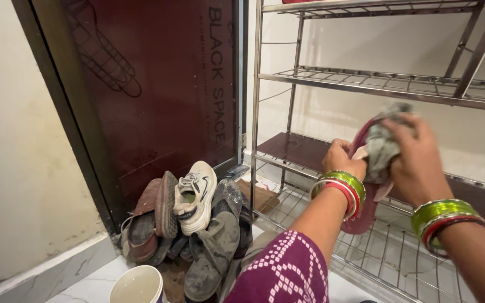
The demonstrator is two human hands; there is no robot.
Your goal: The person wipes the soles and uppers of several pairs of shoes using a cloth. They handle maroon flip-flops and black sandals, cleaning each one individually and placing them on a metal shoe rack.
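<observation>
My left hand (341,159) grips a maroon slipper (361,219) by its edge, holding it upright in front of the steel shoe rack (377,84). My right hand (416,160) presses a grey cloth (381,143) against the slipper's upper part. Both wrists wear green and red bangles. Much of the slipper is hidden behind the cloth and my hands.
A pile of shoes leans against a dark maroon panel (164,84) at the left: a white sneaker (196,196), brown sandals (150,219) and grey shoes (214,247). A white cup (137,285) stands on the marble floor. The rack's wire shelves (388,252) lie below my hands.
</observation>
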